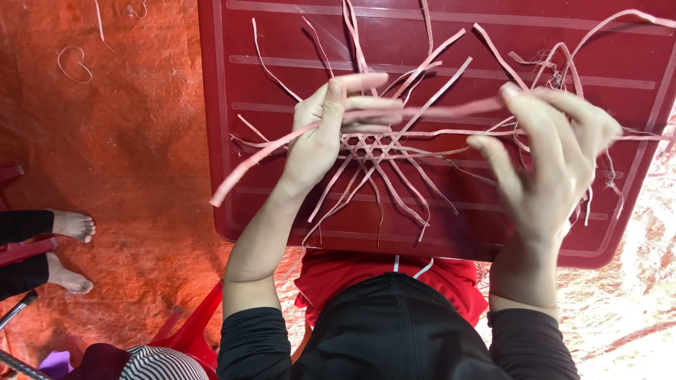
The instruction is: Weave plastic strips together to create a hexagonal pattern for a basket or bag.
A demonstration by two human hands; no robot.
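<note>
Red counter [296, 42]: a ribbed plastic top carried the weaving, seen from above.
Woven patch [373, 148]: thin pale strips crossed in a small star-like lattice near the middle of the counter, loose ends fanning out on every side.
Long strip [451, 110]: one flat pinkish strip ran level above the patch from hand to hand, its free end drooping past the left edge of the counter.
Left hand [327, 130]: rested over the left side of the patch, thumb and fingers closed on the long strip.
Right hand [556, 151]: raised above the right side of the counter, well apart from the left; thumb and forefinger pinched the strip's other end, the remaining fingers spread loose.
Sleeves: dark, pushed up the forearms.
Floor [127, 141]: an orange-red sheet with a few stray strip curls.
Bare feet [70, 250]: another person's, at the left edge, well away from the counter.
</note>
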